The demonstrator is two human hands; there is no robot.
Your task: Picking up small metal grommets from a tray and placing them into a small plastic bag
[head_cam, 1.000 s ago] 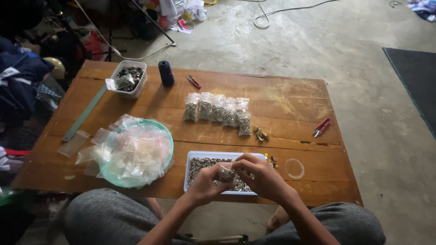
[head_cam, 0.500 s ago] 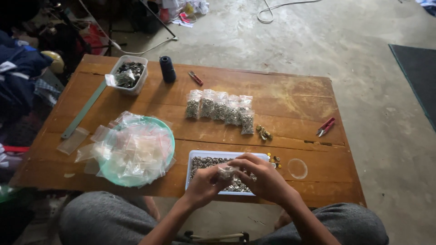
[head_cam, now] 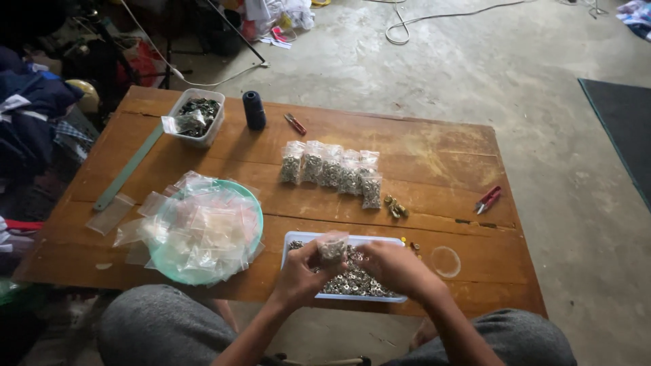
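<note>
— What sits at the left of the bench (head_cam: 434, 146)?

— A long green ruler (head_cam: 127, 167), then a green plate (head_cam: 252, 211) heaped with empty clear bags (head_cam: 200, 227). Behind it stand a clear tub (head_cam: 194, 115) of dark parts and a dark thread spool (head_cam: 254, 109).

— And the hands?

— The left hand (head_cam: 302, 271) has its fingers closed on a small clear bag (head_cam: 333, 248) of metal rings, held just above the white tray (head_cam: 296, 238) of rings at the near edge. The right hand (head_cam: 393, 266) hovers over the tray with its fingers curled; whether they pinch anything I cannot tell.

— Further right?

— A row of filled bags (head_cam: 332, 169) mid-bench, and red snips (head_cam: 487, 199) well apart.
</note>
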